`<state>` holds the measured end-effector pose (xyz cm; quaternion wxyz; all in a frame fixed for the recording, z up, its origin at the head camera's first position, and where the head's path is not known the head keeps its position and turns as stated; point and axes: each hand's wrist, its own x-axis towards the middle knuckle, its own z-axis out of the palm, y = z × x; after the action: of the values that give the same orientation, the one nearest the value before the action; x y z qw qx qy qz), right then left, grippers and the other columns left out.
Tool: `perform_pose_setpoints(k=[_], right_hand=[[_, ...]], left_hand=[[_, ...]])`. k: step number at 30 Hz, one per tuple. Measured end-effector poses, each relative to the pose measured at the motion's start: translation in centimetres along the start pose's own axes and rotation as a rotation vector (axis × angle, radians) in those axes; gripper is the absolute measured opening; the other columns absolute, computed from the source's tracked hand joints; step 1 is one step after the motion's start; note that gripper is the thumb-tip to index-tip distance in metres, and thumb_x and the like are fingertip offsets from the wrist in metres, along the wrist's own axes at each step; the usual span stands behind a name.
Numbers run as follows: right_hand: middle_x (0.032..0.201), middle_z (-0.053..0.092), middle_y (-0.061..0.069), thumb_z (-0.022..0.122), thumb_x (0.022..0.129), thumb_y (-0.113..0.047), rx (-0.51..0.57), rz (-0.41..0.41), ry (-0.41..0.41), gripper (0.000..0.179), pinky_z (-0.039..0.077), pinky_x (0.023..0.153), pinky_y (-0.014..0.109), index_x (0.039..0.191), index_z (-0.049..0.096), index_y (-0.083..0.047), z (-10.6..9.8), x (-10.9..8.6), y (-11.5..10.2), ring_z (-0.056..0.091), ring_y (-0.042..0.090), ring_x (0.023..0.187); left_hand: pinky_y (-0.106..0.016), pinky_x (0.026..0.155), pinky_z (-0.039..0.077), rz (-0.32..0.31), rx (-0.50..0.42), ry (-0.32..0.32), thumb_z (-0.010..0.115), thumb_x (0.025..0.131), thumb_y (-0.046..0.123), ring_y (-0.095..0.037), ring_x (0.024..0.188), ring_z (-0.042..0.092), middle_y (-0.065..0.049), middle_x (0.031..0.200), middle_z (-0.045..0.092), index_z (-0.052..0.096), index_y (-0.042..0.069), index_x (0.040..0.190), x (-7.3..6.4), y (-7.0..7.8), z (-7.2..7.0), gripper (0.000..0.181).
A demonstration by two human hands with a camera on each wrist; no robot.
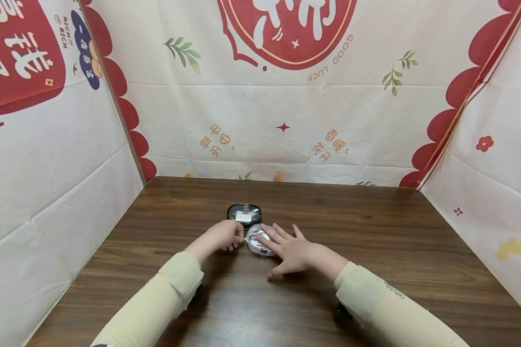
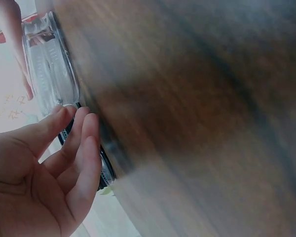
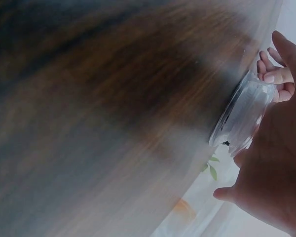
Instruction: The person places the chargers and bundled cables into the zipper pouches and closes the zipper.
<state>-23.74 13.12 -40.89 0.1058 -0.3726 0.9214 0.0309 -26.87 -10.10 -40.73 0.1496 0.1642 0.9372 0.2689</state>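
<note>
A small rounded pouch of clear plastic (image 1: 254, 244) with a zipper round its side lies mid-table, something white inside it. My left hand (image 1: 224, 235) pinches the zipper pull at the pouch's left end; in the left wrist view, thumb and fingertips of the left hand (image 2: 64, 163) meet beside the zipper. Fingers spread, my right hand (image 1: 296, 251) rests on top of the clear pouch. The right wrist view has this pouch (image 3: 244, 113) side-on under the right hand (image 3: 271, 173). Just behind stands a black-edged clear pouch (image 1: 244, 214) with white contents, partly hidden in the left wrist view.
The brown wooden table (image 1: 356, 217) stretches out on both sides of the pouches. White printed cloth (image 1: 282, 108) hangs along its back edge, with more cloth at the left and right sides.
</note>
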Motion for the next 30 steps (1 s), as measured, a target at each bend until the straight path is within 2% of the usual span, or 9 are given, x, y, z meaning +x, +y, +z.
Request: perform_pose_setpoints(k=[10, 17, 30], right_hand=[[0.163, -0.005, -0.001, 0.057, 0.083, -0.070, 0.027, 0.002, 0.006, 0.099, 0.009, 0.107, 0.070, 0.158, 0.010, -0.027, -0.2, -0.1, -0.1, 0.005, 0.031, 0.148], [0.163, -0.005, -0.002, 0.058, 0.082, -0.070, 0.035, 0.010, 0.005, 0.098, 0.009, 0.107, 0.069, 0.158, 0.011, -0.028, -0.1, 0.0, -0.1, 0.005, 0.030, 0.148], [0.163, -0.007, -0.002, 0.058, 0.083, -0.069, 0.065, 0.016, -0.013, 0.098, 0.008, 0.107, 0.069, 0.158, 0.010, -0.028, -0.2, 0.0, -0.2, 0.002, 0.029, 0.148]], left_hand=[[-0.027, 0.049, 0.045, 0.027, 0.004, 0.002, 0.063, 0.094, 0.007, -0.018, 0.057, 0.061, -0.006, 0.067, 0.062, 0.061, 0.005, 0.076, -0.9, 0.5, 0.5, 0.019], [-0.027, 0.047, 0.045, 0.069, -0.010, 0.004, 0.063, 0.093, 0.004, -0.018, 0.054, 0.060, -0.008, 0.065, 0.062, 0.058, 0.006, 0.073, -1.0, 0.5, 0.9, 0.021], [-0.027, 0.047, 0.047, 0.086, -0.015, 0.014, 0.062, 0.093, 0.002, -0.018, 0.053, 0.060, -0.007, 0.062, 0.062, 0.060, 0.002, 0.074, -1.7, 1.2, 1.5, 0.019]])
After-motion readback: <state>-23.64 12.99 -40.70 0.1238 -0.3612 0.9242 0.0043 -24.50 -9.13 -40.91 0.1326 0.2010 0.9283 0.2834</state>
